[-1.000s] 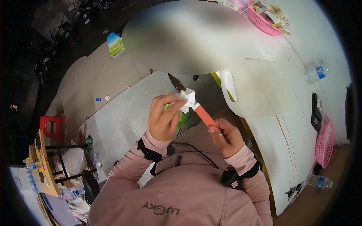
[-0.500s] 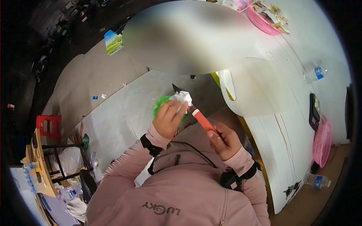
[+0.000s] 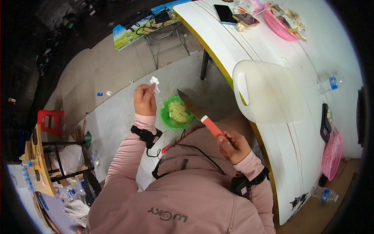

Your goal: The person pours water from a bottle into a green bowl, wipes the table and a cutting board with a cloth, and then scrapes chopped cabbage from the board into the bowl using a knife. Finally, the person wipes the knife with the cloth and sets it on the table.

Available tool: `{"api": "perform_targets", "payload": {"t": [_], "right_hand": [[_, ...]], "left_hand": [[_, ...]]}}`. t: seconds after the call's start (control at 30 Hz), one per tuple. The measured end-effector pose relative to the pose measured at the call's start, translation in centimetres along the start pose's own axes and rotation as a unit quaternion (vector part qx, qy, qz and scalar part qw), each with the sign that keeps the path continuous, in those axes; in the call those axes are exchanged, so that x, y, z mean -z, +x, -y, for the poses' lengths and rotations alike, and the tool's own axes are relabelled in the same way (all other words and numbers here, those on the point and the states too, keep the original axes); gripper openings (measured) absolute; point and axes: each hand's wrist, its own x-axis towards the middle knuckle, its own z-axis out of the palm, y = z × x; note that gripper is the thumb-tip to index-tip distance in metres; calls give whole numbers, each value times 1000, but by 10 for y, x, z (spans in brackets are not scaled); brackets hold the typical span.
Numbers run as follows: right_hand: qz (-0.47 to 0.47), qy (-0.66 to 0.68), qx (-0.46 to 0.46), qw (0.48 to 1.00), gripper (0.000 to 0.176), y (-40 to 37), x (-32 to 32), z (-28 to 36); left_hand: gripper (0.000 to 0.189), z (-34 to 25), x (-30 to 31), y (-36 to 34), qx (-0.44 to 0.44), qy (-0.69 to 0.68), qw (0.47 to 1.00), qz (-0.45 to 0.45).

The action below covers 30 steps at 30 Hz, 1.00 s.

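Observation:
My left hand (image 3: pixel 145 99) pinches a crumpled white tissue (image 3: pixel 155 84), raised up and to the left of a green bowl. My right hand (image 3: pixel 235 147) is wrapped round the orange-red handle of a knife (image 3: pixel 212 127). Its dark blade points up and left, with the tip above the bowl's right side. Pale green shreds (image 3: pixel 179 113) lie inside the green bowl (image 3: pixel 165 117), which is below the knife. Tissue and blade are apart.
A white table (image 3: pixel 272 148) curves along the right, bearing a translucent cutting board (image 3: pixel 269 91), phones (image 3: pixel 224 14), a pink basket (image 3: pixel 278 27) and a plastic bottle (image 3: pixel 329 84). A red stool (image 3: pixel 50 122) and a black rack (image 3: pixel 62 160) stand left.
My left hand has moved up and left with the tissue, away from the knife blade. The blade and the bowl's contents now show. My right hand has shifted slightly right, still holding the knife.

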Motion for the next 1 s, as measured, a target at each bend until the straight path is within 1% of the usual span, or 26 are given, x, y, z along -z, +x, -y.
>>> {"api": "perform_targets", "payload": {"t": [0.03, 0.07, 0.13, 0.17, 0.23, 0.27, 0.3, 0.33, 0.37, 0.4, 0.5, 0.57, 0.6, 0.67, 0.7, 0.77, 0.8, 0.87, 0.9, 0.93, 1.0], "right_hand": [[-4, 4, 5, 1000, 18, 1, -1, -1], [-7, 7, 11, 1000, 18, 2, -2, -1], [-6, 17, 5, 1000, 17, 2, -5, 1], [-6, 26, -1, 1000, 17, 3, -6, 2], [-10, 8, 8, 1000, 16, 4, -6, -1], [-16, -11, 17, 1000, 16, 4, -5, -3], [-17, -12, 15, 1000, 16, 4, -4, -7], [-5, -16, 34, 999, 14, 4, -3, -11], [8, -20, 53, 998, 12, 4, -2, -13], [8, -21, 54, 998, 12, 2, -2, -11], [-16, -48, 51, 997, 13, -3, -2, -2], [-4, -36, 43, 998, 12, -6, -1, -4], [-4, -36, 44, 998, 12, -7, -1, -4], [-2, -16, 31, 999, 11, -8, -1, -3], [-2, -17, 33, 999, 11, -9, 0, -2], [-3, -32, 26, 999, 11, -10, 0, 1], [-3, -32, 25, 999, 11, -11, 0, 2], [3, 49, -9, 999, 12, -10, -2, 4], [4, 49, -11, 999, 12, -9, -2, 4], [3, 65, -11, 998, 13, -8, -3, 3], [6, 79, -10, 997, 13, -5, -6, 2]], "left_hand": [[38, -7, 10, 5, 10, -55, 998, -32], [38, -15, 16, 8, 10, -55, 998, -32], [39, -36, 25, 10, -81, -74, 994, 21], [42, -48, 29, 8, -137, -46, 989, 34], [45, -65, 30, -1, -197, -71, 974, 91], [45, -74, 32, -4, -196, -72, 974, 92], [46, -83, 34, -6, -227, -73, 965, 108], [46, -87, 35, -7, -257, -74, 956, 124], [46, -86, 33, -9, -262, -66, 953, 138], [46, -82, 30, -10, -262, -66, 953, 137], [46, -62, 19, -7, -238, -57, 958, 147], [45, -48, 12, -3, -188, -43, 974, 118], [45, -38, 6, -3, -189, -43, 974, 117], [41, -15, -5, -7, -103, 26, 987, 118], [41, -3, -10, -12, -104, 26, 987, 117], [38, 12, -13, -16, 1, 42, 992, 117], [38, 15, -15, -21, 1, 41, 992, 117], [39, 6, -5, -22, 95, -72, 991, 62], [43, -1, 0, -21, 84, -102, 991, 27], [43, -12, 7, -19, 86, -102, 991, 27], [43, -32, 18, -18, 52, -138, 989, 7]]}}
